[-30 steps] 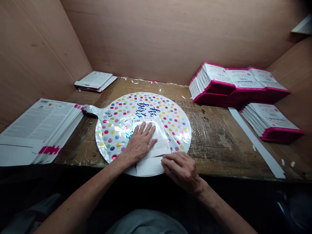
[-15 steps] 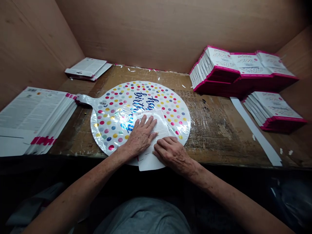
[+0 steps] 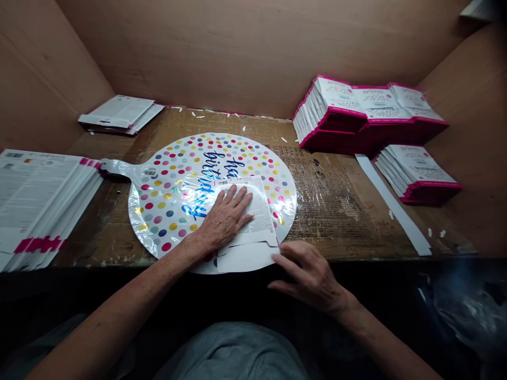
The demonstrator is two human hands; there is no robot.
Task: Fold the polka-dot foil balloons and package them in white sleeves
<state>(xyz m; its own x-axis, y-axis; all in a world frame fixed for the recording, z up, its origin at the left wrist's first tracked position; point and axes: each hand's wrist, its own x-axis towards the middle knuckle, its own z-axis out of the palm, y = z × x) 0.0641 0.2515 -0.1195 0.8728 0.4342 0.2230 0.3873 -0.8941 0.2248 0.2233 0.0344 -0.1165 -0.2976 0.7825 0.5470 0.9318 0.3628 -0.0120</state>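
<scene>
A round foil balloon (image 3: 166, 184) with coloured dots and blue "birthday" lettering lies flat on the worktop, its neck pointing left. On the balloon's near part rests a white printed cardboard packet (image 3: 259, 211), its blank flap towards me. My left hand (image 3: 227, 219) lies flat on the packet with fingers spread, pressing it down. Just off the packet's lower right corner, my right hand (image 3: 304, 269) hovers with fingers apart and nothing in them.
Stacked white packets (image 3: 35, 200) stand at the left, with a smaller pile (image 3: 119, 113) behind them. Pink-edged packets (image 3: 368, 111) fill the back right, and another group (image 3: 420, 169) sits nearer. A white strip (image 3: 392, 203) and paper scraps lie on the cardboard-covered worktop (image 3: 328, 211).
My right hand has left the packet, moved right and towards me, and opened. My left hand stays on the packet. The whole view has shifted slightly.
</scene>
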